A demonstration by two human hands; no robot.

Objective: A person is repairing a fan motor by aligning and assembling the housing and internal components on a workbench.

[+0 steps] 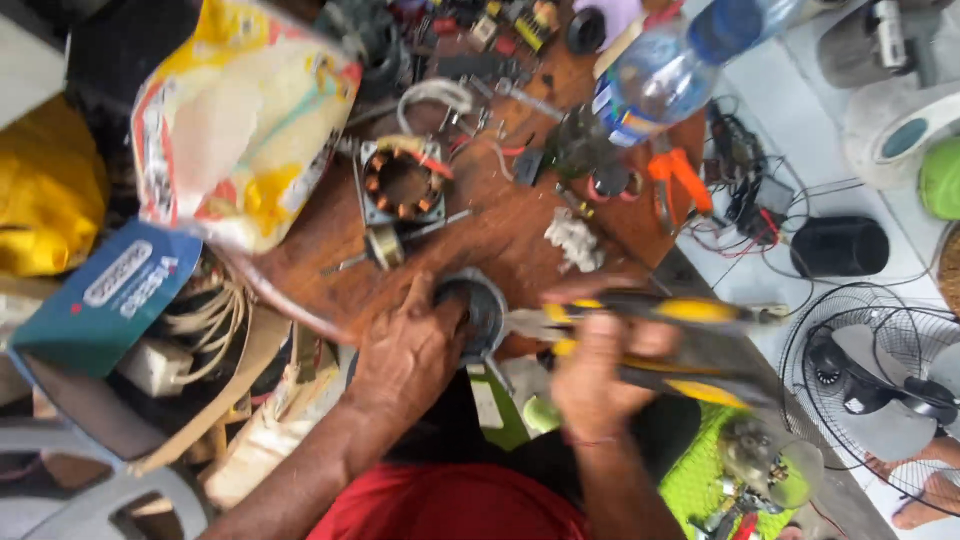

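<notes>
Bright, even daylight with soft shadows; the right hand (598,375) and its pliers (650,335) are motion-blurred, and edges bend outward.

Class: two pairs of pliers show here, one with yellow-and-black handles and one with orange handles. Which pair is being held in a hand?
The yellow-and-black-handled pliers, gripped by the right hand at the round metal housing. The orange-handled pliers lie untouched on the wooden table.

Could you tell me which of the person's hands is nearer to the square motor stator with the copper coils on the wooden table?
The left. The left hand grips a round metal housing just below the stator. The right hand, holding yellow-handled pliers, is farther off to the lower right.
</notes>
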